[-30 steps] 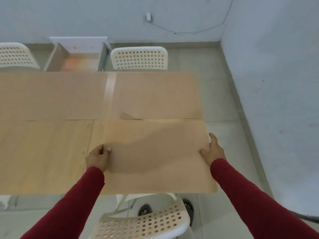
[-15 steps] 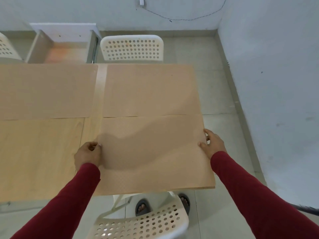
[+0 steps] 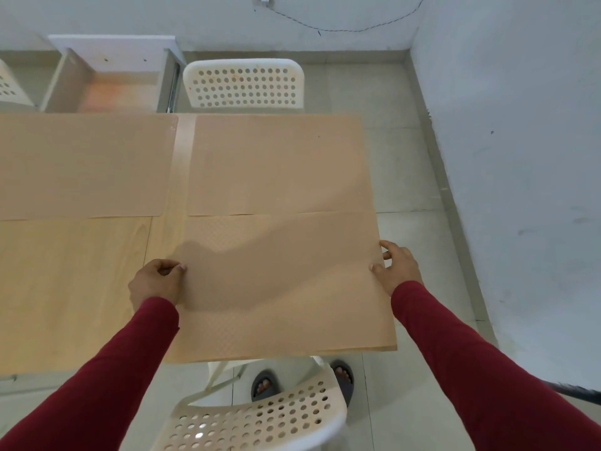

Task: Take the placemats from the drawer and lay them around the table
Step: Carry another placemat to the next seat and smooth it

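A wooden table [image 3: 74, 288] in a tiled corner — mats laid, drawer [image 3: 110, 79] open; the near mat [image 3: 279, 288] is pinched by left hand [image 3: 156, 283] and right hand [image 3: 395, 266].

Three placemats lie on the table [image 3: 74, 288]: two at the top, one [image 3: 279, 288] bottom right, a chair [image 3: 244, 83] above

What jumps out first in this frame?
Two red-sleeved arms reach in from the bottom, left hand and right hand each at a side edge of the near placemat at the table's right end. Two more placemats, far right and far left, already lie beyond it. An open drawer sits behind the table, beside a white perforated chair.
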